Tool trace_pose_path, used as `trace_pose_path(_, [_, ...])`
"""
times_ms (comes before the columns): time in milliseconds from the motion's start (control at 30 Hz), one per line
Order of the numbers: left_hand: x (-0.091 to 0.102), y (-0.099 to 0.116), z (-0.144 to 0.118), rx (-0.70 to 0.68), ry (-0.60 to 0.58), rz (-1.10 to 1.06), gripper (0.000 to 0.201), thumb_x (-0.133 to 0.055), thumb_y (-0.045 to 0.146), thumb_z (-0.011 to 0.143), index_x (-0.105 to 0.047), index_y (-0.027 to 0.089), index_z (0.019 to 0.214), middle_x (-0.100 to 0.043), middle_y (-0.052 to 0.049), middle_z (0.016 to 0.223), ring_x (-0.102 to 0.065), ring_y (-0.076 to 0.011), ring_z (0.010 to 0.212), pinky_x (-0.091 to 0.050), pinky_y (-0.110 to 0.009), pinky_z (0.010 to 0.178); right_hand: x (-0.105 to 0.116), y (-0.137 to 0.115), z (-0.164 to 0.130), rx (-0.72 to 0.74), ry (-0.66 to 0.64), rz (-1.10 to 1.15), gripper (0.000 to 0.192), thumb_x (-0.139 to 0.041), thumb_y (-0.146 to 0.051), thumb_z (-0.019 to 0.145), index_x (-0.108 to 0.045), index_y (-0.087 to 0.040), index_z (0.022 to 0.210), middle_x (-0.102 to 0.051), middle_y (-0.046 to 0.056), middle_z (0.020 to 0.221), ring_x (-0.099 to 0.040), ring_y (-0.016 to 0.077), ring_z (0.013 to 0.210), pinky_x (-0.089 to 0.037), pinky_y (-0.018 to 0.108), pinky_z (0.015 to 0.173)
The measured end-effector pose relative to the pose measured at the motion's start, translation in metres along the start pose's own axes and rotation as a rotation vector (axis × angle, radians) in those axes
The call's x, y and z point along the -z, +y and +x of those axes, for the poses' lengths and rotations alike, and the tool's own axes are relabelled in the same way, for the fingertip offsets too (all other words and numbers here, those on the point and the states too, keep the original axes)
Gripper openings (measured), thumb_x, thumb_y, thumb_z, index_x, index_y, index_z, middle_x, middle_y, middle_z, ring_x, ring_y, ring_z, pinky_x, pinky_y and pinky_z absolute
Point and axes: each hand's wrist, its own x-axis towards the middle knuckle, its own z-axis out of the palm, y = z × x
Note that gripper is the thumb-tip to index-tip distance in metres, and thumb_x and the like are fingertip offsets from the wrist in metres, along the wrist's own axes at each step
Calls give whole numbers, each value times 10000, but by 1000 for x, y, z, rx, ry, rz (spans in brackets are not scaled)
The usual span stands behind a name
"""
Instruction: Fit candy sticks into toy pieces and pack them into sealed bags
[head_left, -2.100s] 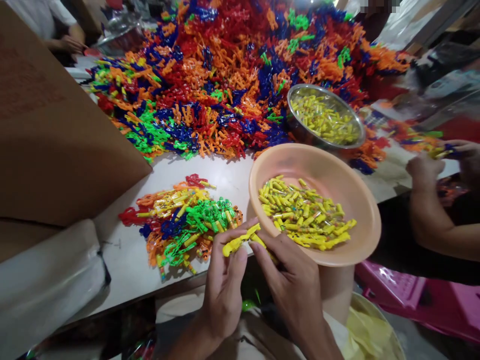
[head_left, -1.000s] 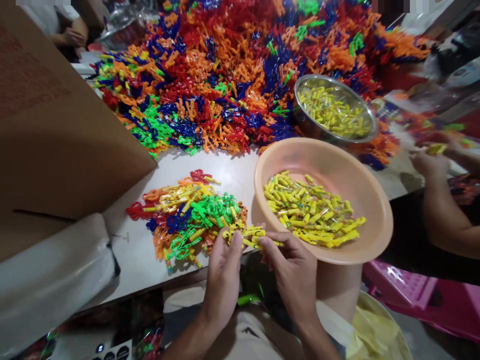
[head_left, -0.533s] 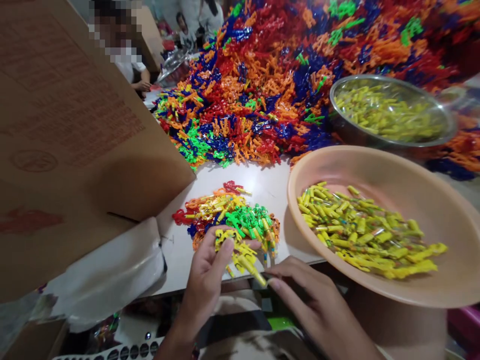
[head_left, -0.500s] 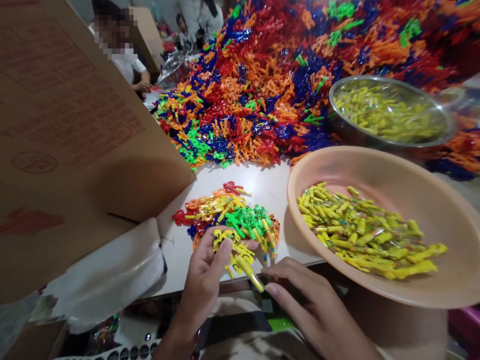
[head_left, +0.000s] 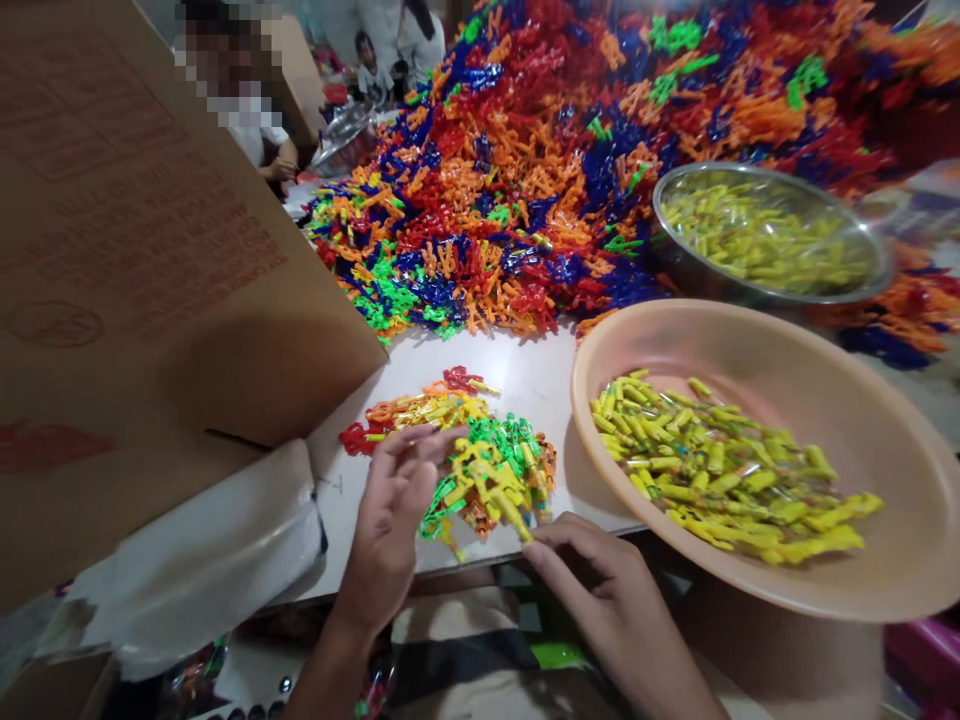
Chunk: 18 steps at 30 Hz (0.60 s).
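My right hand [head_left: 600,575] pinches the end of a small yellow tube [head_left: 514,518] between thumb and fingertips. A flat yellow plastic figure [head_left: 476,462] sits at the tube's other end and slants up over the tabletop. My left hand [head_left: 394,510] is beside the figure on its left, fingers loosely parted, with nothing visible in them. Just behind both hands lies a small heap of green plastic figures [head_left: 510,440], with red, orange and yellow ones; several carry tubes. Part of this heap is hidden by the held figure and my left hand.
A peach plastic basin [head_left: 885,420] of yellow wrapped tubes stands at the right, a steel bowl [head_left: 667,240] of more behind it. A huge mound of coloured figures [head_left: 525,200] fills the back. A cardboard box [head_left: 150,250] borders the left; a person [head_left: 259,140] sits beyond.
My left hand has let go of the yellow figure and drawn slightly left, its fingers opening. The right hand keeps hold of the tube, now raised a little.
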Motion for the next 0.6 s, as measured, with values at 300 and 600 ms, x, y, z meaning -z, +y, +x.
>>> trace_pose_path(300, [40, 40, 99, -261, -216, 837, 391, -600, 523, 1103, -842, 220, 1052, -878, -106, 1135, -808, -304, 1095, -617, -365, 958, -26, 47, 21, -94, 250, -35, 574, -664, -689, 1067, -811, -209, 790, -705, 9, 636, -652, 195, 563, -461, 264, 517])
trace_pose_path(600, [-14, 20, 266, -338, -303, 1518, 189, -726, 309, 1084, -790, 162, 1183, -787, -145, 1343, -717, -327, 1299, -546, -552, 1172, 21, 17, -10, 122, 120, -247, 365, -607, -488, 1142, -830, -270, 953, -835, 30, 783, -768, 209, 573, -575, 259, 524])
